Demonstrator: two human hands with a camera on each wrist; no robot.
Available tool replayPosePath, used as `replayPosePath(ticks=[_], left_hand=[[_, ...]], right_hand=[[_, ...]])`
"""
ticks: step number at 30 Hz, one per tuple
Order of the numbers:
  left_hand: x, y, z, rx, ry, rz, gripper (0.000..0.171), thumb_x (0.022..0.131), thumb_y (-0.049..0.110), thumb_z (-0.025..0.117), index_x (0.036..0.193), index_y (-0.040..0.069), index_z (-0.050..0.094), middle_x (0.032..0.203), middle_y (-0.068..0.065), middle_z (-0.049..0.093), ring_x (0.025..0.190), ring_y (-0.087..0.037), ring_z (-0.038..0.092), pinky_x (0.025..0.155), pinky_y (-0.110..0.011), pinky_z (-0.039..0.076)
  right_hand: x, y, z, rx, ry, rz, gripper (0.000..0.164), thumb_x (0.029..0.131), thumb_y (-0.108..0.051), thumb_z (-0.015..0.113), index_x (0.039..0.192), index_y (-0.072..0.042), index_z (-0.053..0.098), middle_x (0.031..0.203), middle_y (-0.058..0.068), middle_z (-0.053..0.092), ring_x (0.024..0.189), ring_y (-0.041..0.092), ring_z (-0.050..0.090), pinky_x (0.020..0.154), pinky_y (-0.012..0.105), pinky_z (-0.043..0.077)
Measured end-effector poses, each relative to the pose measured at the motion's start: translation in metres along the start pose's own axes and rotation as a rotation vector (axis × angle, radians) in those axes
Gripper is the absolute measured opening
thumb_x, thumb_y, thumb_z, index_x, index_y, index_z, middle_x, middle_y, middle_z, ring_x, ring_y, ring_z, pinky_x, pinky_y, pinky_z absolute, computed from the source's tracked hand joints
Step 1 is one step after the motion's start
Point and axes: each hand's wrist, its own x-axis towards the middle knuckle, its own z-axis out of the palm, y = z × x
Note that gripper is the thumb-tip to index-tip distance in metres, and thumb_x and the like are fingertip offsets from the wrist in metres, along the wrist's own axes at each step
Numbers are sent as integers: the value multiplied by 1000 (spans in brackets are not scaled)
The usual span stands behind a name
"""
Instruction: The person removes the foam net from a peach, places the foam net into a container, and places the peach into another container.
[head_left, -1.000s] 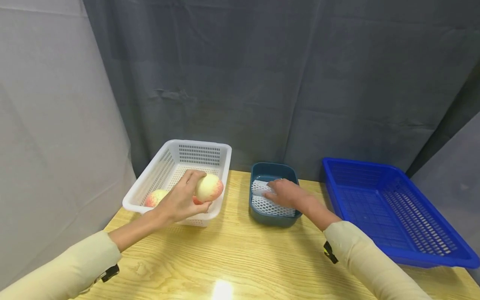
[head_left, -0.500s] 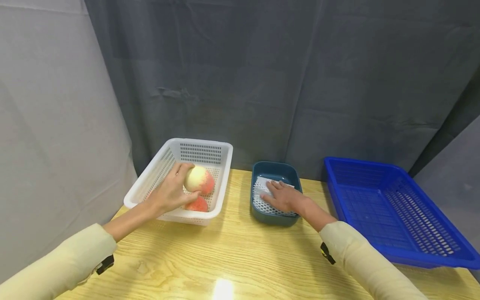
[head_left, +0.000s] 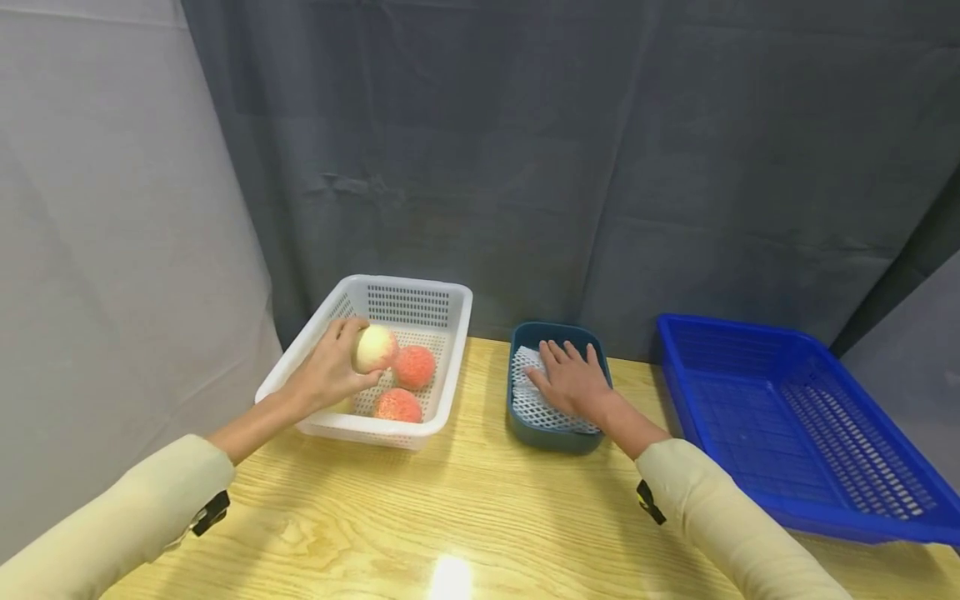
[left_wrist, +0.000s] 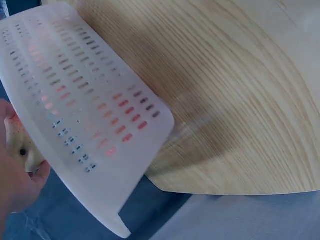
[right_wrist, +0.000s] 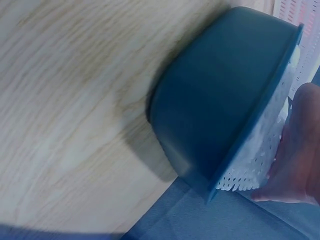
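Note:
My left hand grips a pale yellow peach with a pink blush, thumb below and fingers above, inside the white slotted basket. Two redder peaches, one farther back and one by the near wall, lie to its right. A bit of another yellow one shows under the hand. My right hand lies with fingers straight and spread on white foam netting in the dark teal tub. The right wrist view shows the foam netting level with the rim under that hand.
A large blue slotted basket stands to the right on the wooden table. Dark grey cloth hangs close behind the containers, with pale cloth along the left side.
My left hand has moved left over the white basket with the peach, and a red peach now shows beside it. My right hand's fingers have straightened and spread over the foam netting.

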Motion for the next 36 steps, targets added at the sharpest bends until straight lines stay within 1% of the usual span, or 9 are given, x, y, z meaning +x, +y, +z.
replayPosePath(ticks=[3, 9, 13, 16, 21, 25, 29, 32, 36], left_hand=[[-1, -5, 1, -5, -15, -22, 71, 72, 15, 86, 130, -2, 47, 124, -28, 48, 99, -38, 57, 70, -47, 57], [-1, -10, 2, -1, -19, -10, 71, 72, 11, 85, 130, -4, 47, 125, -29, 47, 98, -38, 57, 70, -46, 56], [-1, -11, 1, 23, -35, -24, 73, 72, 13, 84, 131, -5, 46, 125, -29, 47, 97, -38, 58, 70, -45, 56], [-1, -12, 1, 35, -44, -28, 74, 72, 13, 85, 131, -5, 46, 124, -30, 47, 96, -38, 58, 70, -46, 56], [0, -15, 1, 45, -56, -30, 75, 72, 15, 85, 133, -5, 45, 123, -30, 48, 94, -38, 59, 69, -46, 56], [2, -17, 3, 48, -63, -35, 75, 73, 16, 85, 133, -4, 45, 124, -30, 48, 95, -38, 59, 70, -46, 56], [4, -18, 5, 38, -72, -40, 73, 74, 16, 85, 132, -3, 46, 125, -30, 47, 97, -38, 58, 69, -46, 57], [5, -18, 6, 25, -87, -54, 72, 75, 18, 85, 132, -2, 46, 127, -30, 45, 97, -38, 57, 69, -46, 57], [6, -17, 7, 27, -98, -66, 72, 77, 19, 84, 134, -2, 46, 127, -29, 45, 98, -38, 55, 69, -46, 56]], right_hand=[[2, -1, -4, -3, 39, 13, 74, 106, -54, 29, 158, -2, 20, 160, 21, 25, 146, 43, 21, 114, 65, 5], [3, -2, -9, 10, 67, 23, 75, 106, -54, 32, 159, -4, 16, 161, 20, 23, 145, 43, 23, 114, 65, 10], [5, -4, -9, 9, 105, -5, 73, 106, -52, 35, 159, -5, 19, 161, 19, 23, 145, 43, 23, 114, 64, 13], [6, -7, -9, -7, 179, -62, 68, 106, -49, 41, 157, -6, 29, 159, 18, 29, 144, 42, 25, 115, 62, 15], [5, -13, -12, -6, 360, -216, 51, 104, -37, 53, 142, -3, 54, 143, 18, 53, 136, 39, 41, 116, 57, 20], [4, -22, -17, 13, 452, -320, 42, 102, -29, 58, 134, -2, 61, 133, 17, 61, 132, 36, 48, 115, 52, 26], [1, -37, -24, 62, 458, -406, 39, 101, -25, 61, 133, -3, 62, 134, 15, 61, 131, 33, 50, 112, 48, 34], [-3, -49, -28, 110, 421, -471, 39, 101, -25, 62, 134, -5, 62, 135, 14, 60, 132, 32, 50, 109, 48, 39], [-4, -62, -30, 176, 356, -582, 39, 102, -25, 60, 136, -6, 61, 137, 12, 60, 133, 32, 49, 107, 48, 40]])
